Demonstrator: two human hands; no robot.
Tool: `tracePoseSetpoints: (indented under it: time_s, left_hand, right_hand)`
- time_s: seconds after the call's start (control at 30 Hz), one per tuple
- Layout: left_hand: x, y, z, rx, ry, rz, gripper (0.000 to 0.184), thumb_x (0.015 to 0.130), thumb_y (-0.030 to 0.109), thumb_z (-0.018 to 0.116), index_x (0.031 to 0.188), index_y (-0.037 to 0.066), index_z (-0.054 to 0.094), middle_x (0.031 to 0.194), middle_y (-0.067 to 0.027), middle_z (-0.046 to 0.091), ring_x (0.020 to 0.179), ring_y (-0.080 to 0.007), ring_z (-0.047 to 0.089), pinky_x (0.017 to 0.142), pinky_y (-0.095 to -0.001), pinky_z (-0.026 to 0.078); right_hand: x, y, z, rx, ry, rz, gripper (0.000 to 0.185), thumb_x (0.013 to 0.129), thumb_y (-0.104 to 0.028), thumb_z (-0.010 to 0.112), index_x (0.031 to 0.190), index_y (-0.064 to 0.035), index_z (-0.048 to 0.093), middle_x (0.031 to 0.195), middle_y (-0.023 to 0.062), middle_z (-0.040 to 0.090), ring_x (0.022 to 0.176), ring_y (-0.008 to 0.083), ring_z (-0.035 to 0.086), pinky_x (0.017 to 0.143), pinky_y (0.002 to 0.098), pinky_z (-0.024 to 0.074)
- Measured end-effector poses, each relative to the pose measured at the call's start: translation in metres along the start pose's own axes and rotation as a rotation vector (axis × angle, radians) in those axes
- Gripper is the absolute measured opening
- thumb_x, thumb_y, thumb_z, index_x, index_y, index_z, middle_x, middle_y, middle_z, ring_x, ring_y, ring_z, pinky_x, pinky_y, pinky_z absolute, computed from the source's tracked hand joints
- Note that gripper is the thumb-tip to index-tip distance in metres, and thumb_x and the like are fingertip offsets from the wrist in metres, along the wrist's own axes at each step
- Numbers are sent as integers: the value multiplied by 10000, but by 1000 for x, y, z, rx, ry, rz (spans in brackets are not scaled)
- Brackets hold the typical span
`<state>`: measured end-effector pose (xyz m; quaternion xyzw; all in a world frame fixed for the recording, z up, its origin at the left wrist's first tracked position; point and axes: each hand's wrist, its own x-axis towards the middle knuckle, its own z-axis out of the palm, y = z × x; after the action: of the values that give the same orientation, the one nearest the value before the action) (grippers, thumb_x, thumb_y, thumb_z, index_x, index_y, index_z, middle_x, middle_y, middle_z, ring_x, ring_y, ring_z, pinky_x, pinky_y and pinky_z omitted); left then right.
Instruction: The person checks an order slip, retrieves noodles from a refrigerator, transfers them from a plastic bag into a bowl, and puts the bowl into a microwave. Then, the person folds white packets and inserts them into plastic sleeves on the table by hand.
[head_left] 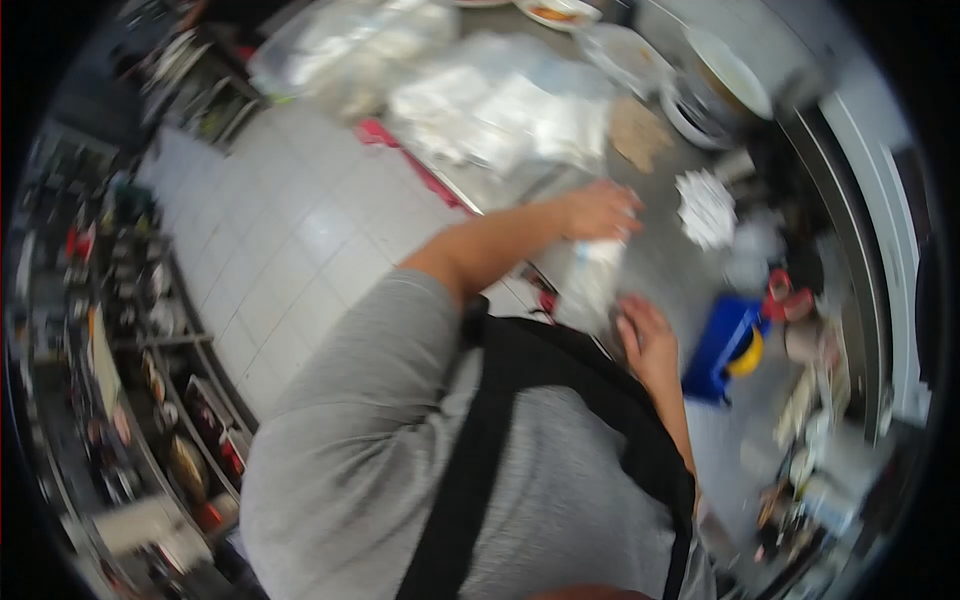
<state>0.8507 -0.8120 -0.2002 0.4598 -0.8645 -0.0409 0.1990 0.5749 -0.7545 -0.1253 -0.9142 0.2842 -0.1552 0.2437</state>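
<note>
A clear plastic bag with white contents [592, 278] lies near the edge of the grey metal table, in front of my body. My left hand [598, 211] reaches across to its far end, with fingers bent over and closed on the plastic. Beside the bag's nearer end is my right hand [648, 335], its thumb and fingers apart. Blur hides whether the right fingertips touch the plastic. Farther back lies a large pile of white plastic bags [500, 105].
A white crumpled item [706, 209] and brown flat piece [638, 135] lie on the table. To the right are a blue container [715, 350], yellow round item [746, 354] and red tape roll [785, 296]. Bowls [735, 72] stand behind. Loaded shelves [180, 420] line the left, beyond the tiled floor [290, 220].
</note>
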Motion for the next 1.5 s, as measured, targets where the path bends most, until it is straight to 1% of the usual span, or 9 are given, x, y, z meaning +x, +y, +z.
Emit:
tracePoseSetpoints:
  time_s: [0.23, 0.57, 0.67, 0.77, 0.9, 1.07, 1.17, 1.3, 1.5]
  left_hand:
    - [21, -3, -12, 52, -142, 93, 414, 919, 332, 493, 1322, 239, 466, 1447, -69, 322, 1367, -288, 261, 1097, -511, 222]
    - [15, 2, -22, 152, -145, 118, 458, 929, 329, 477, 1378, 289, 391, 1492, -46, 256, 1386, -259, 224, 1108, -507, 206]
    - [2, 12, -44, 211, -82, 168, 581, 874, 357, 556, 1408, 270, 347, 1499, -47, 254, 1391, -252, 220, 1105, -507, 209]
    - [-39, 32, -69, 58, -220, 300, 746, 770, 367, 669, 1419, 217, 332, 1492, -49, 273, 1387, -244, 233, 1099, -494, 222]
    - [-81, 65, -53, -38, -282, 252, 876, 671, 271, 741, 1428, 161, 314, 1479, -52, 311, 1367, -236, 285, 1088, -424, 265]
    - [-87, 72, -32, -47, -91, 142, 688, 680, 171, 693, 1332, 143, 475, 1384, -47, 456, 1226, -248, 455, 993, -383, 393]
    - [-86, 73, -36, -145, -24, 114, 478, 762, 150, 643, 1235, 136, 575, 1266, -50, 558, 1090, -254, 536, 933, -374, 435]
    - [-85, 76, -34, -365, 46, -155, 229, 877, 185, 570, 1066, 73, 635, 1020, -115, 624, 943, -272, 563, 830, -357, 457]
    - [-72, 72, -39, -630, 12, -530, 304, 964, 257, 458, 929, -4, 611, 789, -123, 595, 798, -227, 555, 719, -325, 445]
  right_hand:
    - [28, 17, -1, -116, 121, -347, 377, 765, 33, 574, 1128, -63, 615, 1247, 91, 563, 1208, 284, 497, 1001, 407, 409]
    - [22, 38, 38, -100, 3, -373, 425, 755, 32, 543, 1162, -72, 608, 1241, 80, 567, 1207, 240, 501, 1034, 409, 379]
    - [23, 38, 38, -93, 22, -369, 425, 758, 36, 532, 1162, -72, 608, 1233, 80, 571, 1200, 241, 505, 1034, 406, 381]
    - [22, 37, 38, -89, 35, -365, 424, 760, 33, 524, 1163, -73, 607, 1229, 80, 572, 1195, 243, 506, 1033, 404, 384]
    - [21, 38, 38, -57, 39, -356, 416, 764, 25, 522, 1159, -74, 608, 1225, 80, 573, 1192, 246, 505, 1032, 404, 385]
    - [22, 41, 38, -24, 31, -348, 392, 761, 10, 542, 1137, -74, 613, 1221, 88, 573, 1188, 257, 503, 1025, 407, 385]
    - [23, 45, 38, 30, 30, -338, 365, 753, -52, 597, 1117, -77, 617, 1198, 93, 582, 1156, 270, 517, 993, 406, 393]
    - [33, 29, 28, 89, 56, -246, 369, 732, -185, 692, 1081, -90, 621, 1103, 81, 611, 1029, 280, 553, 921, 396, 401]
    - [48, 35, 48, 127, 172, -66, 239, 762, -276, 716, 869, -76, 640, 848, 47, 643, 855, 246, 567, 816, 387, 407]
